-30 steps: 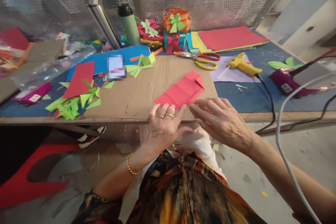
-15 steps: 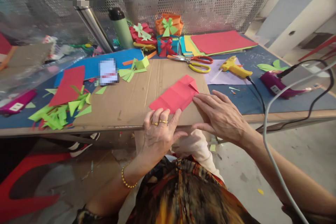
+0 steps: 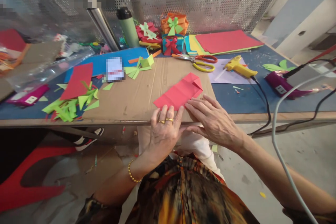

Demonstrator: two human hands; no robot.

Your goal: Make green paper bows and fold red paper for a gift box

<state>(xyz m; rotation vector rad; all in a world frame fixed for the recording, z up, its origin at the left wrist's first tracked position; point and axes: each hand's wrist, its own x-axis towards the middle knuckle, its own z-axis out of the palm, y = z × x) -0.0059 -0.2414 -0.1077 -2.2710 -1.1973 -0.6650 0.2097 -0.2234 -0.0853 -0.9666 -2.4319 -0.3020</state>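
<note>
A red sheet of paper (image 3: 178, 92), folded into a long strip with a triangular flap at its far right corner, lies slanted on the brown cardboard (image 3: 126, 99). My left hand (image 3: 165, 129) rests palm down, its fingertips on the strip's near edge and its thumb apart from the fingers. Beside it, my right hand (image 3: 214, 120) lies with fingers stretched out and fingertips touching the strip's near right edge. Neither hand wraps round the paper. Both thumbs come close together at the table's front edge.
Scissors (image 3: 204, 63) lie beyond the strip. A yellow glue gun (image 3: 238, 67) sits on purple paper, its cord running over the front edge. A white cable (image 3: 275, 126) crosses near my right arm. Green paper scraps (image 3: 67, 106), a phone (image 3: 114, 69) and a green bottle (image 3: 127, 28) stand leftward.
My right hand has moved left along the paper's near edge, closer to my left hand. The view has shifted slightly; the paper's folded shape looks the same.
</note>
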